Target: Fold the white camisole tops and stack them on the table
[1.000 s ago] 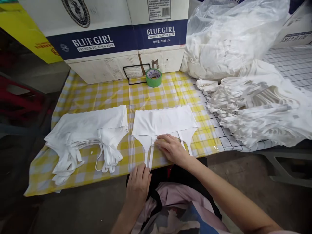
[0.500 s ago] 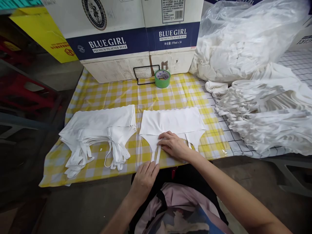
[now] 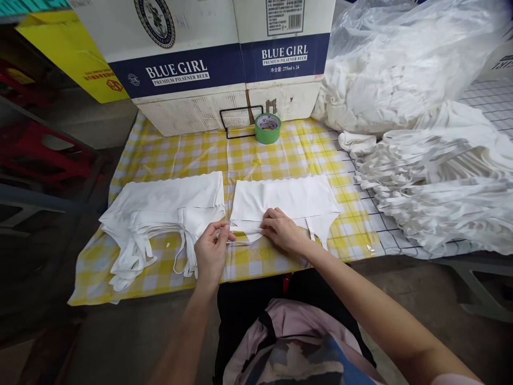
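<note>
A white camisole [image 3: 286, 195] with a scalloped hem lies flat on the yellow checked cloth, its hem away from me and its straps toward me. My left hand [image 3: 212, 248] is closed in a pinch on the camisole's left strap, which it holds stretched out sideways to the left. Bent fingers of my right hand [image 3: 280, 230] close on the camisole where that strap meets the body. The other strap hangs loose on the right side. Left of it lies a stack of white camisoles [image 3: 172, 192], straps bunched at the near edge, close beside my left hand.
A roll of green tape [image 3: 267, 129] and a black wire frame [image 3: 240, 109] stand before a large beer carton [image 3: 184, 96]. On the right are a heap of white garments [image 3: 436, 182] and a clear plastic bag [image 3: 388, 91] full of white cloth. The yellow cloth [image 3: 168, 152] ends near my lap.
My left hand has moved up and left, swinging the strap from pointing toward me to lying sideways. My right hand has stayed nearly in place, its fingers now more curled.
</note>
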A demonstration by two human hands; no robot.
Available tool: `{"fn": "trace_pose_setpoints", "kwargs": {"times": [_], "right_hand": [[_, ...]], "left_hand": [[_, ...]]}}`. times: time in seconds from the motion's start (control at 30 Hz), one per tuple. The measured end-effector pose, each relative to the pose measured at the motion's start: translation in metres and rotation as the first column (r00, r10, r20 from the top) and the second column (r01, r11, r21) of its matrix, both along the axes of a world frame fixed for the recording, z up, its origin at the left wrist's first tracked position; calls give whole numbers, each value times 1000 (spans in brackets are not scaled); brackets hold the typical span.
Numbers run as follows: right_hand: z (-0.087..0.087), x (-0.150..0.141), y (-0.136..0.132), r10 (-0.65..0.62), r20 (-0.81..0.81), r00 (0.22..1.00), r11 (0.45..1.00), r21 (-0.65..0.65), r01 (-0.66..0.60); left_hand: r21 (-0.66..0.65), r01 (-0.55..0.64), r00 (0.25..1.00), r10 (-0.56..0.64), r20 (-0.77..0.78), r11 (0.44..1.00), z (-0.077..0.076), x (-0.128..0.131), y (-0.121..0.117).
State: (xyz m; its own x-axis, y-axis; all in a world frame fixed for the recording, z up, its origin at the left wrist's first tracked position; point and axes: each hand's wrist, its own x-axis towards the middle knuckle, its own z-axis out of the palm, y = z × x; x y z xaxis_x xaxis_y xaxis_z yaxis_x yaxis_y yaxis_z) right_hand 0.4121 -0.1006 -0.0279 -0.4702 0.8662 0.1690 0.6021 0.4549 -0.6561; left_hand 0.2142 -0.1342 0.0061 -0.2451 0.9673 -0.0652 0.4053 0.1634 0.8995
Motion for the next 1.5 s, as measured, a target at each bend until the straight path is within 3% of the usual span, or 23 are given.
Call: {"fn": "trace_pose_setpoints", "kwargs": {"times": [0.33,0.53,0.63,0.73,0.83,0.87,0.93,1.03,1.2,1.3,1.5], "right_hand": [[-5,3,8,-48,-77,996,994,-101,40],[-1,2,6,-82,-102,991,989,-128,68],[3,3,0,-210,-131,969,967,-171,186],[8,9,-11,-383,-151,911,899,-288,330],[13,17,-25,-406,-125,905,841,-438,317],[14,20,-30,-395,-111,912,827,-474,301],[16,27,-38,-384,-86,919,809,-512,290],[17,41,-48,-421,-73,904,795,-510,329],[16,78,-64,-576,1,818,743,-416,524],[14,102,-74,-643,62,764,705,-343,621],[5,139,-85,-697,134,704,653,-286,701]], "left_hand": [[-68,14,991,-5,134,998,-15,-9,6],[-28,-22,993,25,113,999,-10,-7,3],[41,-20,996,16,90,999,-5,-7,-9],[35,191,981,-192,20,981,0,-11,-27],[-67,496,865,-499,-40,865,0,-14,-40],[-92,527,844,-533,-62,845,-2,-14,-42],[-108,479,863,-490,-124,871,-6,-11,-41],[-63,355,899,-359,-249,933,-11,0,-33],[30,358,862,-318,-395,933,-17,26,-17],[64,409,814,-333,-476,910,-23,36,-10],[2,600,616,-461,-639,800,-28,41,0]]}}
